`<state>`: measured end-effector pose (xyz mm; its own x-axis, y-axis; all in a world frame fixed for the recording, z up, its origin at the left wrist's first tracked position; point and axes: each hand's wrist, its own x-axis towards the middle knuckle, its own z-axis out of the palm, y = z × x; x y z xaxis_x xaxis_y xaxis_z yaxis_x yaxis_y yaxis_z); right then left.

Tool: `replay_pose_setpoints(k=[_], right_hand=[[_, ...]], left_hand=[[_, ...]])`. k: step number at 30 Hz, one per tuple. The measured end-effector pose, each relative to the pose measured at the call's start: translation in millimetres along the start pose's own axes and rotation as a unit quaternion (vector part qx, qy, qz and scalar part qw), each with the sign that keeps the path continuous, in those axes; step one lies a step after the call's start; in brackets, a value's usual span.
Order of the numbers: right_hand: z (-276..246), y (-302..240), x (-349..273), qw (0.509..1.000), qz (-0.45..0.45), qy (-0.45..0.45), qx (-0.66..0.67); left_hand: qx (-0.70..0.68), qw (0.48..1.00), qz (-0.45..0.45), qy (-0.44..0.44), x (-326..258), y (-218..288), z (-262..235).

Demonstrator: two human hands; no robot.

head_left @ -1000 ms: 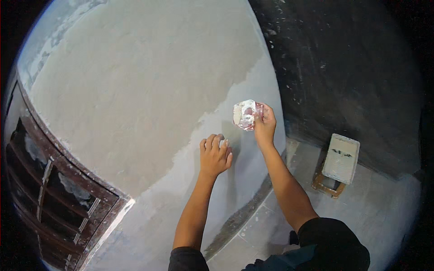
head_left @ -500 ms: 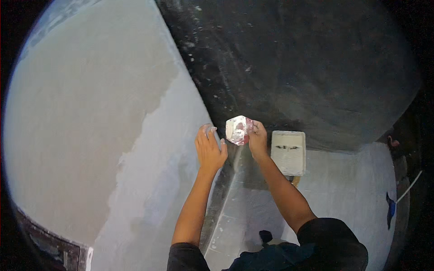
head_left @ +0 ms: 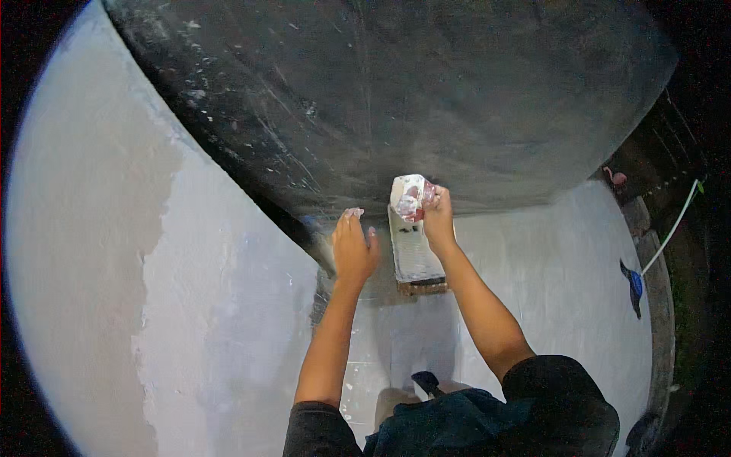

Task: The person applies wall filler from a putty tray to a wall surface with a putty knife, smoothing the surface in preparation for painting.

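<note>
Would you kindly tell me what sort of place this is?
Probably a porch or patio being done up, judging by the two-toned wall, the ribbed tray and the stone-like edging beside the pale floor.

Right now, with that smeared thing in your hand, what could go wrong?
The white-smeared, reddish item in the right hand could drip onto the floor. The ribbed tray sits on a brown support, so a knock might tip it. The left hand has whitish fingertips, which might smudge the dark wall if they brush it.
</note>
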<state>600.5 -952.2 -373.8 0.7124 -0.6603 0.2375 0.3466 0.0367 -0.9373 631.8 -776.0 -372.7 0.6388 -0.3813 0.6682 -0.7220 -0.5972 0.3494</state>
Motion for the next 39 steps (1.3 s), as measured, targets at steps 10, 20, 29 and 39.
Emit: replay_pose_setpoints(k=[10, 20, 29, 39], right_hand=[[19.9, -5.1, -44.3, 0.995, 0.01, 0.09, -0.053], [-24.8, 67.2, -27.8, 0.977, -0.004, 0.11, -0.185], [-40.0, 100.8, -42.2, 0.926, -0.052, 0.123, -0.354], [-58.1, 176.7, -18.2, 0.859, -0.001, -0.05, -0.51]], left_hand=[[-0.087, 0.991, -0.006, -0.104, -25.0, -54.3, -17.4], [-0.103, 0.965, -0.052, -0.237, -36.4, -76.2, 45.6], [-0.124, 0.949, -0.084, -0.277, -73.5, -96.2, 93.5], [-0.127, 0.912, -0.264, -0.288, -142.9, -123.9, 154.8]])
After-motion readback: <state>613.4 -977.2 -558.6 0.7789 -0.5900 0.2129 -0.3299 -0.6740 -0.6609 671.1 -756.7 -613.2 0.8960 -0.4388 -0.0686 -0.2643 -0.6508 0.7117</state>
